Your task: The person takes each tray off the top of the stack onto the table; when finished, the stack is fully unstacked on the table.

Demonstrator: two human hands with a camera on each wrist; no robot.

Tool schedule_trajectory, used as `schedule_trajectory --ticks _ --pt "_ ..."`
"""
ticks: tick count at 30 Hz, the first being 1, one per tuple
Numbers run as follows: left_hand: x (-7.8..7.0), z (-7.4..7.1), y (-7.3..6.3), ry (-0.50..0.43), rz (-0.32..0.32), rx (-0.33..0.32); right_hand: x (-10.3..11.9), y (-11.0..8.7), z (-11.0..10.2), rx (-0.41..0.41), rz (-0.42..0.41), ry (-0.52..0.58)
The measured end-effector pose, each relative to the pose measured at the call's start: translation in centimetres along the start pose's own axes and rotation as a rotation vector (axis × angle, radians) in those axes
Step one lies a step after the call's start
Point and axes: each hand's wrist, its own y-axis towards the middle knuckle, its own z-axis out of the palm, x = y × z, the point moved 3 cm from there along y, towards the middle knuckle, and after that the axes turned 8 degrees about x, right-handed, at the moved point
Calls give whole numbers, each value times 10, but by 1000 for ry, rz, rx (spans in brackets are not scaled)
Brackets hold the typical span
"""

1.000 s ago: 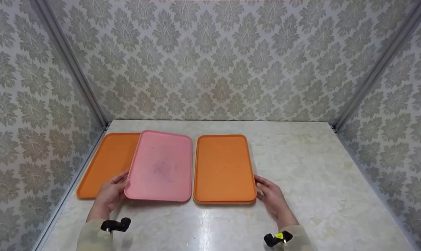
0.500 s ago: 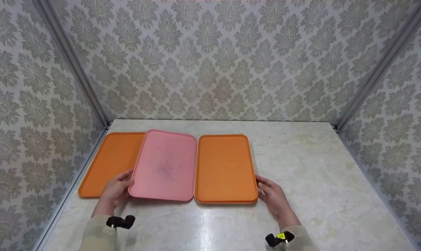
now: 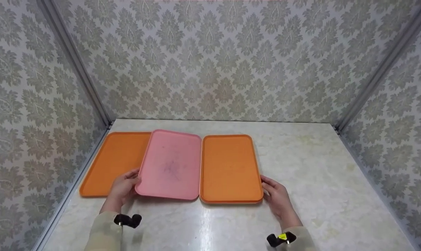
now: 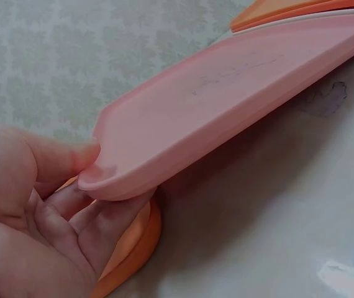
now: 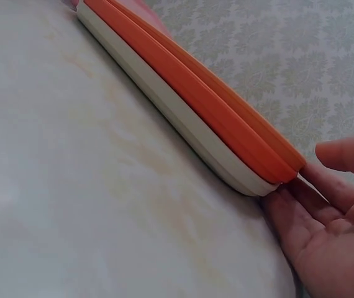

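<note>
My left hand [image 3: 124, 186] pinches a pink tray [image 3: 170, 165] at its near left corner, thumb on the rim and fingers underneath. In the left wrist view, this tray [image 4: 226, 87] slants with a shadowed gap below its near edge. Its right side meets a stack topped by an orange tray [image 3: 231, 167]. The right wrist view shows an orange-red tray [image 5: 195, 93] and a cream tray [image 5: 171, 112] lower in that stack. My right hand [image 3: 277, 195] touches the stack's right side with its fingertips, thumb raised off it.
Another orange tray [image 3: 118, 160] lies at the left, partly covered by the pink one. The pale marbled table [image 3: 308, 167] extends to the right. Patterned walls [image 3: 210, 62] enclose it at the back and both sides.
My left hand has brought the pink tray rightward, closing the gap to the stack. The stack has shifted slightly right, with my right hand staying at its side.
</note>
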Motion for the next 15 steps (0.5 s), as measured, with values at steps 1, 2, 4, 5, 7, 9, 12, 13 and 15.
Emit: schedule_trajectory --ticks 1,2,4,5,7,9,12,13,15 --pt "0 1 1 10 -1 -6 0 0 0 3 -4 -1" --pt "0 2 2 25 -6 -13 0 0 -1 4 -7 -1" --pt "0 3 3 60 -22 -29 -1 0 -1 1 -10 -3" --pt "0 4 4 77 -28 -37 -1 0 -1 0 -11 -7" --pt "-1 5 4 148 -44 -62 -2 0 -2 -4 -7 -14" --pt "-4 7 5 252 -59 -84 -2 0 -2 -7 4 -18" --pt "-10 10 5 395 -66 -108 -2 0 -4 -10 12 -21" --pt "-12 12 6 430 -63 -111 -2 -1 -5 -13 13 -22" --pt "-15 15 7 467 -55 -109 -1 -1 -7 -18 15 -8"
